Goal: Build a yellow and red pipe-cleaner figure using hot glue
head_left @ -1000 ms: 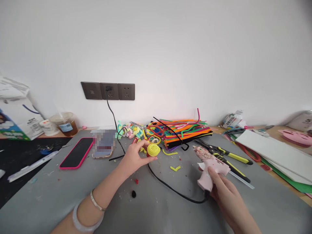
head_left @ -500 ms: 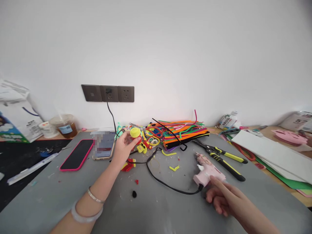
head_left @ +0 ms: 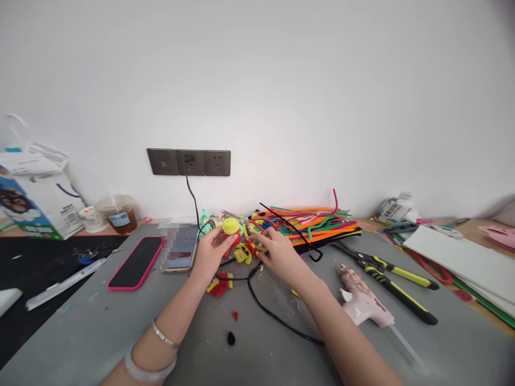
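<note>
My left hand point(head_left: 211, 252) is closed on a small red-and-yellow pipe-cleaner piece point(head_left: 230, 226) with a round, coiled yellow top. Its fingers cover part of the red lower portion. To the right of that piece, my right hand point(head_left: 281, 256) reaches over the craft pile, thumb and fingers apart near small red and yellow bits; no held thing shows. A yellow fuzzy piece point(head_left: 242, 254) lies between the hands. Below them rests another red-and-yellow piece point(head_left: 220, 285). The pink glue gun point(head_left: 366, 300) lies untouched beyond my right forearm, a clear stick protruding from its rear.
Bundled coloured pipe cleaners point(head_left: 322, 225) lie against the wall. Black-and-yellow pliers point(head_left: 392, 279) sit at right, near white sheets point(head_left: 462, 260). Two phones, one pink-edged point(head_left: 137, 262), lie at left. A black cord point(head_left: 277, 319) crosses the mat from the socket point(head_left: 196, 162).
My right hand has left the glue gun and moved left and forward to the craft pile. My left hand still holds the yellow-topped piece. The view has shifted slightly.
</note>
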